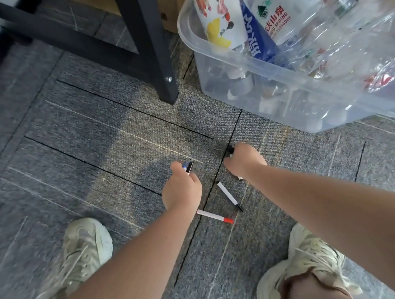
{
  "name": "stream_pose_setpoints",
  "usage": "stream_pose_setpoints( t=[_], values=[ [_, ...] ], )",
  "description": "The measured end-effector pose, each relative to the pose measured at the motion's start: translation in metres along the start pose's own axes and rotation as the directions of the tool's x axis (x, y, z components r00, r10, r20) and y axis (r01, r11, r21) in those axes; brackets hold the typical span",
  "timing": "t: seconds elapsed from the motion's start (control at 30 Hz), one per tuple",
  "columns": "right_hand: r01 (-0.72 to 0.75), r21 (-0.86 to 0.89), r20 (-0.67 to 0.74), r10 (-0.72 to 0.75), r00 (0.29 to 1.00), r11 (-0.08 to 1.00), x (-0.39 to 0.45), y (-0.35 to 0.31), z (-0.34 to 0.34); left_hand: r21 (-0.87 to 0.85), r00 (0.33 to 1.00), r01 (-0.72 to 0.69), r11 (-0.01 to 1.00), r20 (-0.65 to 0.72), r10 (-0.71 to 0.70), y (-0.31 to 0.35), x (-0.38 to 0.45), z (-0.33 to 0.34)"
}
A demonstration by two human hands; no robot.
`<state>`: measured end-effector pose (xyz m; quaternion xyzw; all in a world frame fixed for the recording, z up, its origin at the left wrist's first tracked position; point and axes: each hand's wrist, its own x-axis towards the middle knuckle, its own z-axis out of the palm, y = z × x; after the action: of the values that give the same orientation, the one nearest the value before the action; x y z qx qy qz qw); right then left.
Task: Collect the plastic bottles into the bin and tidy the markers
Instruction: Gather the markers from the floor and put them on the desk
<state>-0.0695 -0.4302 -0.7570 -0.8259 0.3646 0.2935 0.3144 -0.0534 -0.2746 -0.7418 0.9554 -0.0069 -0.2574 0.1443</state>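
My left hand (181, 189) is closed around markers whose blue and black caps (187, 166) stick out above the fist. My right hand (243, 161) grips a black-capped marker (230, 150) low over the carpet. Two markers lie loose on the carpet between my arms: a white one with black ends (229, 196) and a white one with a red cap (215, 217). The clear plastic bin (280, 79) at the upper right holds several plastic bottles (274, 17).
A black table leg (161, 59) stands on the grey carpet left of the bin. My two pale sneakers (82, 251) (314, 255) frame the loose markers. A cardboard box (169, 10) sits behind the bin.
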Motion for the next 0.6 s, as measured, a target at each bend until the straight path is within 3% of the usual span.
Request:
stream_pose_setpoints(
  t=[0.2, 0.37, 0.6],
  values=[
    [0.105, -0.064, -0.065, -0.109, 0.992, 0.992, -0.018, 0.000, 0.001, -0.181, 0.987, 0.157, 0.971, 0.004, -0.159, -0.011, -0.018, 0.016],
    [0.158, -0.158, -0.067, -0.171, 0.983, 0.975, -0.033, 0.007, -0.003, -0.271, 0.943, 0.328, 0.905, 0.152, -0.296, -0.009, -0.033, 0.031],
    [0.194, -0.122, -0.024, -0.198, 0.980, 0.973, -0.045, 0.017, 0.000, -0.253, 0.873, 0.469, 0.846, 0.276, -0.401, -0.011, -0.048, 0.062]
  ],
)
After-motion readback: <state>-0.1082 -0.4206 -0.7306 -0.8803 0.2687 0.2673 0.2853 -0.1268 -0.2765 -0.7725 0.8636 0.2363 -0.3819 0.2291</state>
